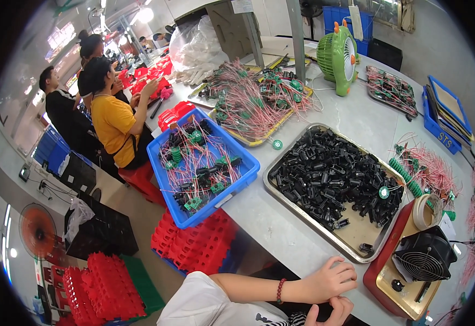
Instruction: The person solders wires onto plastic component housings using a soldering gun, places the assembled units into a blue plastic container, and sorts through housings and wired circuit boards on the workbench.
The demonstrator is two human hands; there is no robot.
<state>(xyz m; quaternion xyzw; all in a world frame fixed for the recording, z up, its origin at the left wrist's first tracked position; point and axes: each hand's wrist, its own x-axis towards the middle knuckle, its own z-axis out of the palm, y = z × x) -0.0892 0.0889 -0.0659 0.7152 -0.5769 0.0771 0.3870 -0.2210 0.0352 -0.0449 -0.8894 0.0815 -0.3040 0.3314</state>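
My left hand (pixel 328 280), with a dark red bead bracelet on its wrist, is at the near table edge. Its fingers are loosely bent and slightly apart, and no object shows in them. Just below it, my right hand (pixel 335 312) is partly cut off by the lower edge, thumb and fingers apart, with nothing visible between them. Beyond my hands lies a metal tray (pixel 244 227) heaped with small black plastic housings (pixel 330 174). To the right, a red and gold box lid (pixel 381 282) carries a black square fan (pixel 425 252) and a roll of tape (pixel 426 212).
A blue bin (pixel 191 217) of wired green circuit boards stands at left, above red moulded trays (pixel 194 244). Pink-wired boards (pixel 243 103) pile on a far tray; others (pixel 427 168) lie at right. A green desk fan (pixel 338 60) stands behind. Co-workers (pixel 112 117) are at far left.
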